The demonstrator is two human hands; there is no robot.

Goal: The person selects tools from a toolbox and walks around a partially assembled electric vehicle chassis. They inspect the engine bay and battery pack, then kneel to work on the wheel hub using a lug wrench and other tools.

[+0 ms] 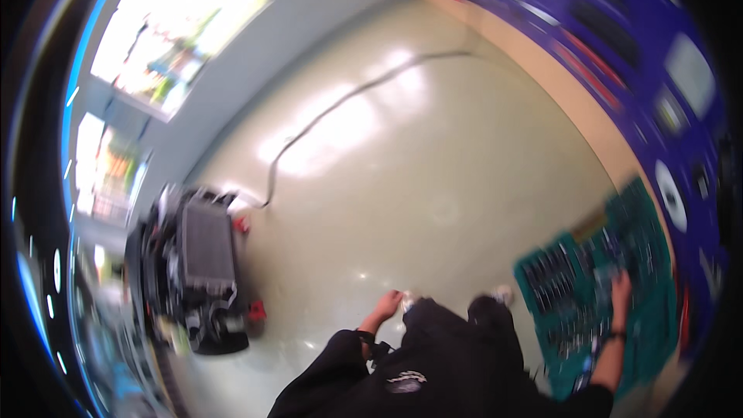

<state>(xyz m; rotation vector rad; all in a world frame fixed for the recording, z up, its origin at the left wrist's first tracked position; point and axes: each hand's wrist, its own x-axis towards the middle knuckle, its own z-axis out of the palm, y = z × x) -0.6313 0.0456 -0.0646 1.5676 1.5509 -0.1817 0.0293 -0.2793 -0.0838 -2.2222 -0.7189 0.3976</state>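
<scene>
On my right lies an opened green tool case (526, 282) with rows of dark and metallic sockets and bits (551, 275) set in its tray. My right hand (621, 288) reaches down over the case and is over or touching its middle part. Motion blur hides what its fingers do. My left hand (386, 304) hangs low in front of me, beside my leg and above the floor. Its fingers are too smeared to show whether they hold anything.
An engine assembly with a radiator (209, 241) stands on the left, with red parts (256, 310) at its base. A dark cable (333, 106) crosses the shiny floor (433, 178). A purple wall panel (619, 39) with hung items runs along the right. Windows (178, 27) are at upper left.
</scene>
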